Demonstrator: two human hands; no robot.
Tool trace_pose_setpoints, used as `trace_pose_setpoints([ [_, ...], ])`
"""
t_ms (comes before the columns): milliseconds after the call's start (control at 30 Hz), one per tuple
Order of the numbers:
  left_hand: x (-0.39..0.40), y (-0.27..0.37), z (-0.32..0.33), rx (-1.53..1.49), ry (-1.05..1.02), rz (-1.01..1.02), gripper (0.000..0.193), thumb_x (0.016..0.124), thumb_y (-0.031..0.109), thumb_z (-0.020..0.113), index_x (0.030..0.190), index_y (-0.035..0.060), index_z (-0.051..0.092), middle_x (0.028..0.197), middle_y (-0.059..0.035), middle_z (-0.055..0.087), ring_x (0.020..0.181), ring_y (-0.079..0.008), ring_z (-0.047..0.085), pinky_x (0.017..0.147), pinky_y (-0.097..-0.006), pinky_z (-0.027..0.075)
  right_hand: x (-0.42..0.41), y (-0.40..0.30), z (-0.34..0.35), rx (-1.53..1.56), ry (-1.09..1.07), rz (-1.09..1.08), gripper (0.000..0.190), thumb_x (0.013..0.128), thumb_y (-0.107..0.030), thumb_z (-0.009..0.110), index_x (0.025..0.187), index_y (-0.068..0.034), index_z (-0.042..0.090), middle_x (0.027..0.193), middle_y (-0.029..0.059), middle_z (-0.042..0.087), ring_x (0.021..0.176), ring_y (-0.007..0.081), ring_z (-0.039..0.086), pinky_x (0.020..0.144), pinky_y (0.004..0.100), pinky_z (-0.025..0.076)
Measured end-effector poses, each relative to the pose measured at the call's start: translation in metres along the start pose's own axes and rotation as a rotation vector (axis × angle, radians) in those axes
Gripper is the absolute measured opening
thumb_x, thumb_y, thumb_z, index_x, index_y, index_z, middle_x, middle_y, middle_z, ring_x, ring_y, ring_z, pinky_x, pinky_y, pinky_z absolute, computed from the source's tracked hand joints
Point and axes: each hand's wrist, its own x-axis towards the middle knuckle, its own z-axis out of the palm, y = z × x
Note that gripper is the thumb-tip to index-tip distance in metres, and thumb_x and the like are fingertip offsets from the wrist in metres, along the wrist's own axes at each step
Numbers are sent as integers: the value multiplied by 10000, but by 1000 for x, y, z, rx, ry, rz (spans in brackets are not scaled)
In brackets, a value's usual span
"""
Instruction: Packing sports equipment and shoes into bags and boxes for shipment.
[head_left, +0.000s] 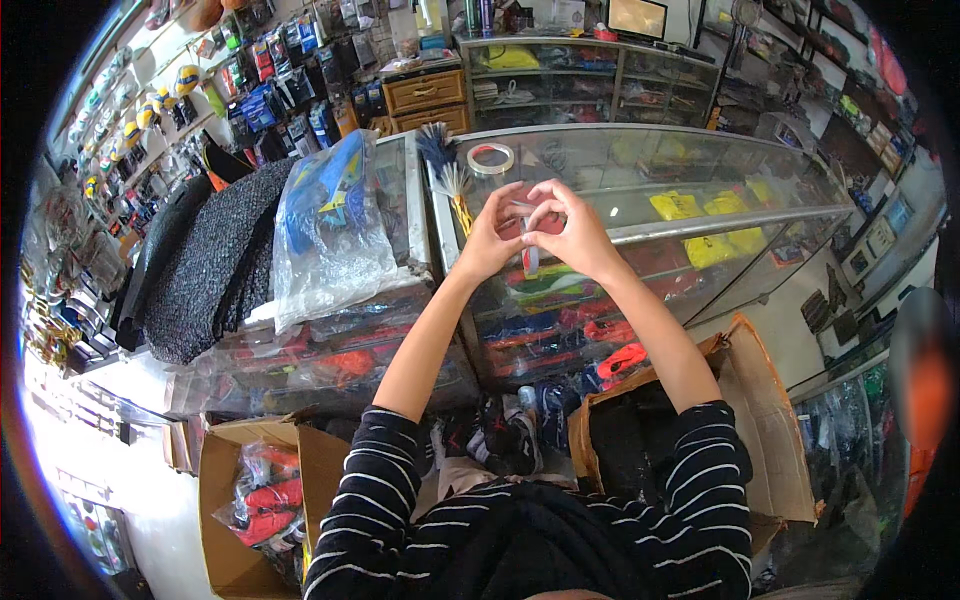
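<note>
Both hands are raised over the front edge of a glass display counter (570, 137), with fingertips nearly meeting. My left hand (491, 238) and my right hand (574, 229) pinch a thin, pale, see-through strip (531, 259) between thumbs and fingers. Its lower end hangs below the thumbs; what it is made of is hard to tell. Just beyond the fingers, a roll of tape (472, 163) lies flat on the glass. To the left of it are a dark blue bristly bundle (435, 142) and a pale-stranded bundle with a gold-coloured stem (459, 196).
A plastic-bagged blue item (330, 202) and black textured material (210, 262) cover the left counter. Cardboard boxes stand by me, one (217, 487) with bagged red items, another (765, 420) on the right. Yellow packets (675, 205) show through the glass. A person (926, 397) is at the right edge.
</note>
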Motion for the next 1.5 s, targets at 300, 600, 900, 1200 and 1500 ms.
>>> trace_pose_setpoints([
  [300,-6,7,6,136,6,-17,804,756,86,789,1411,81,324,1187,-81,613,1154,-182,547,1048,-375,372,17,33,-6,-65,129,20,447,732,-43,756,1113,-31,523,829,64,688,674,87,561,614,256,462],
  [600,-1,13,-1,99,-11,-126,659,795,100,755,1344,78,390,1266,-84,549,1186,-192,528,1044,-397,377,21,14,7,-116,368,-244,326,757,10,708,1021,-33,523,781,57,702,663,88,609,607,242,464],
  [900,5,3,-5,110,-84,50,457,854,69,692,1259,37,481,1224,-75,579,1138,-152,532,1006,-330,409,28,22,-9,-514,460,-284,356,746,-147,752,1026,-53,553,919,78,672,879,252,633,761,384,477],
  [1200,5,10,-6,247,-44,13,472,835,88,722,1248,33,500,1153,-73,643,1076,-128,556,962,-314,418,-1,80,-49,-971,-91,455,204,821,-248,693,964,-102,693,1015,101,668,974,321,631,916,577,379],
  [1500,6,8,-7,271,-35,13,487,835,127,732,1257,52,501,1084,-49,678,1074,-138,564,993,-341,393,17,88,-83,-594,-132,404,384,842,-276,679,1110,-40,538,1074,178,630,961,335,617,874,453,438],
])
